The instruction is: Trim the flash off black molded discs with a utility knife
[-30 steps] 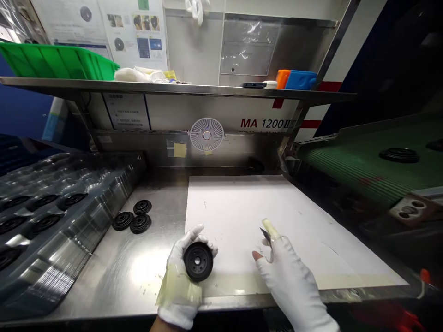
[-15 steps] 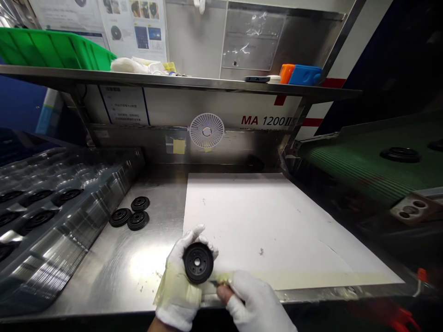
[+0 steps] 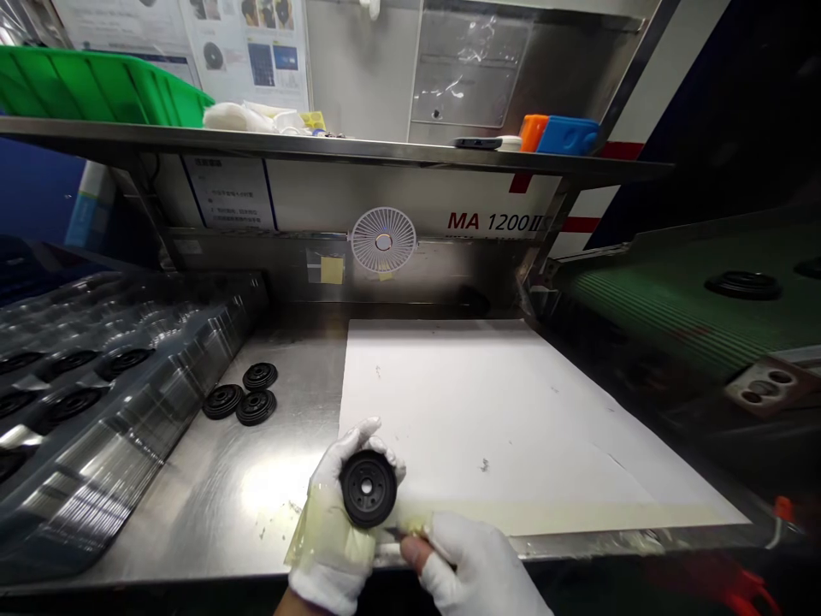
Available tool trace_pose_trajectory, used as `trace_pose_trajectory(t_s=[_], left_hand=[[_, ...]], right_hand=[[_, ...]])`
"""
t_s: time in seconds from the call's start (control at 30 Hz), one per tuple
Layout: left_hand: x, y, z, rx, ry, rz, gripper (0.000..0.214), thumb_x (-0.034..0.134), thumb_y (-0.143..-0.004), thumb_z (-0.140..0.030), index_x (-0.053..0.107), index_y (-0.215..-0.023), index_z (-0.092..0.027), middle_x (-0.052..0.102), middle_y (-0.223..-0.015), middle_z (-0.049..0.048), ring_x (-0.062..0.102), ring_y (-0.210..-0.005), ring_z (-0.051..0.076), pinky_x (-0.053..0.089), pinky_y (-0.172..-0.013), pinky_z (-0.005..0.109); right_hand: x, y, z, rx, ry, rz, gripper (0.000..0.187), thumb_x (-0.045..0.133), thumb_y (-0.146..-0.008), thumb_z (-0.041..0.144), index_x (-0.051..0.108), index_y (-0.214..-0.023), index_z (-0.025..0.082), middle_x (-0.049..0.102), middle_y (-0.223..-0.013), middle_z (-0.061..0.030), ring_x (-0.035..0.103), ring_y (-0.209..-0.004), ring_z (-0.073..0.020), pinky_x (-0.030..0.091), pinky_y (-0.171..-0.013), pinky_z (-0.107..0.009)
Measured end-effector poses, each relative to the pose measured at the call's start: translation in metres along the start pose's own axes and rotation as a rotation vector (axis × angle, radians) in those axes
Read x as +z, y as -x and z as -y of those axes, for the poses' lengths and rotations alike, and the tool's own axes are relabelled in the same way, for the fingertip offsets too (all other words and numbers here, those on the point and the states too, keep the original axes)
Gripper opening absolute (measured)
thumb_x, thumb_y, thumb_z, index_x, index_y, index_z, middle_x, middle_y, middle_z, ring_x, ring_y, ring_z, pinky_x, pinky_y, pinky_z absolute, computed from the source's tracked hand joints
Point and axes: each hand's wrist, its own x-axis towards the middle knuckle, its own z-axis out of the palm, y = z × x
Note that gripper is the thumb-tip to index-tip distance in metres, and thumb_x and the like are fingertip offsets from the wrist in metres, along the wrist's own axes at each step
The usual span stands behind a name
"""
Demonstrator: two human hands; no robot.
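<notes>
My left hand, in a white glove wrapped with yellowish tape, holds a black ribbed rubber disc with a central hole, its flat face turned up. My right hand, also white-gloved, sits low beside it, with a small metal blade showing between its fingers. The blade's tip is at the disc's lower edge, partly hidden by the fingers. Both hands rest near the front edge of a white paper sheet.
Three black discs lie on the steel bench. A clear plastic tray with more discs stands at the left. A green ribbed conveyor at the right carries a black disc. A shelf and small fan stand behind.
My right hand has moved left from above the paper to the disc's lower edge, bringing the blade to it. The left hand and disc have stayed almost still over the last half second.
</notes>
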Motion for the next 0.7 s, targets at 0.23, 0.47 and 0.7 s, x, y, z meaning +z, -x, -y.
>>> trace_pose_trajectory(t_s=[0.23, 0.47, 0.7], left_hand=[[-0.001, -0.003, -0.002, -0.003, 0.018, 0.005, 0.02, 0.061, -0.073, -0.023, 0.067, -0.086, -0.008, 0.058, -0.068, 0.0049, 0.057, -0.064, 0.016, 0.05, -0.065, 0.034], [0.001, 0.002, 0.0, -0.067, 0.057, 0.019, 0.02, 0.063, -0.072, -0.024, 0.067, -0.084, -0.009, 0.057, -0.066, 0.0045, 0.057, -0.062, 0.016, 0.05, -0.062, 0.032], [0.001, 0.004, -0.002, -0.084, 0.045, 0.012, 0.018, 0.06, -0.074, -0.022, 0.065, -0.085, -0.009, 0.056, -0.067, 0.0045, 0.056, -0.063, 0.016, 0.05, -0.062, 0.032]], right_hand=[[-0.014, 0.014, -0.001, -0.016, -0.187, -0.076, 0.041, 0.033, -0.085, 0.058, 0.05, -0.071, 0.024, 0.053, -0.065, 0.0003, 0.05, -0.064, -0.0178, 0.04, -0.059, -0.027], [-0.003, 0.008, -0.009, -0.046, -0.024, -0.143, 0.038, 0.027, -0.089, 0.052, 0.043, -0.068, 0.024, 0.058, -0.071, -0.003, 0.052, -0.066, -0.0198, 0.039, -0.058, -0.029], [0.007, 0.009, -0.003, -0.007, 0.129, -0.202, 0.034, 0.032, -0.088, 0.045, 0.044, -0.064, 0.024, 0.057, -0.062, -0.0011, 0.052, -0.056, -0.0181, 0.036, -0.051, -0.028]])
